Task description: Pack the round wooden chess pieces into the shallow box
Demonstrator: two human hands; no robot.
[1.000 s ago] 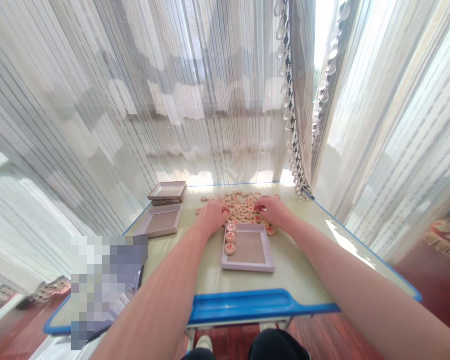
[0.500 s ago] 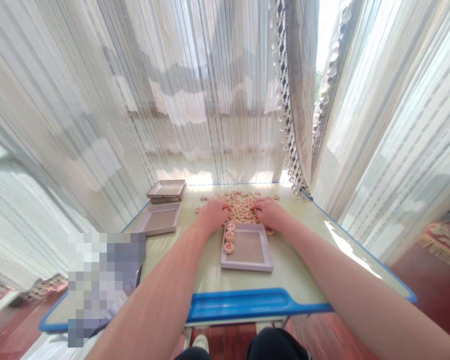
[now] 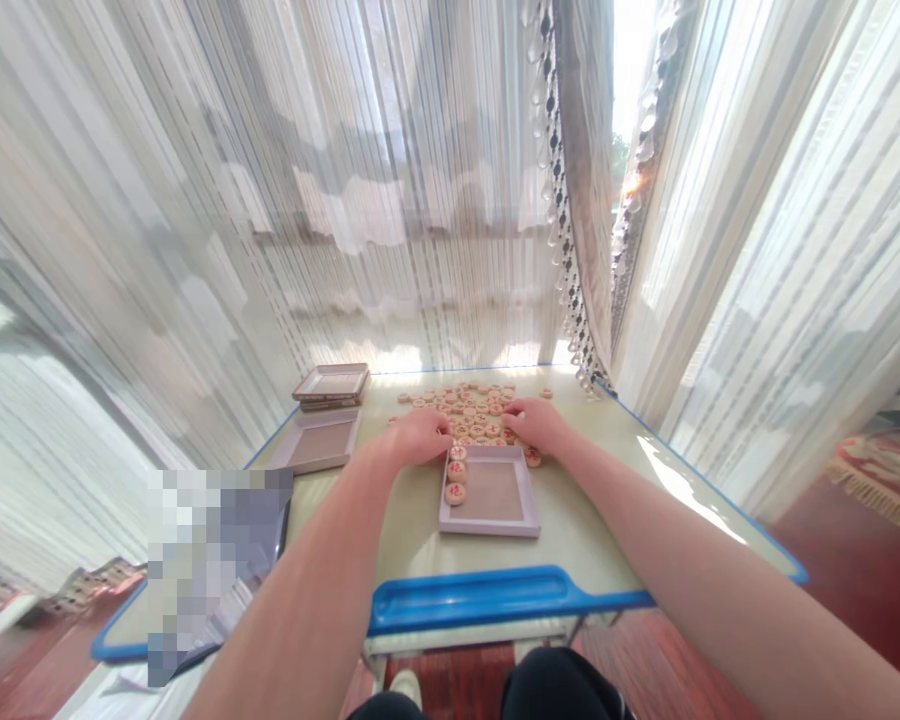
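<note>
My left hand [image 3: 424, 435] is at the near left side of a spread of round wooden Chinese chess pieces [image 3: 480, 420], its fingers curled together. Whatever is in its fingertips is too small to make out. On the right side of the spread, my right hand [image 3: 538, 424] rests low with its fingers reaching over the pieces and apart; I see nothing lifted in them. Between my forearms lies a shallow pale box tray [image 3: 526, 490]. Three pieces with red characters [image 3: 456, 472] stand in a column along its left wall.
Another shallow box [image 3: 319, 442] lies at the left, with stacked box parts [image 3: 331, 382] behind it. A blurred-out object [image 3: 221, 560] covers the near left corner. The folding table [image 3: 607, 560] has a blue rim, and sheer curtains [image 3: 420, 200] hang behind it.
My left hand has drawn back toward me and slightly left, down beside the tray's far left corner. My right hand has barely moved. The column in the tray is the same.
</note>
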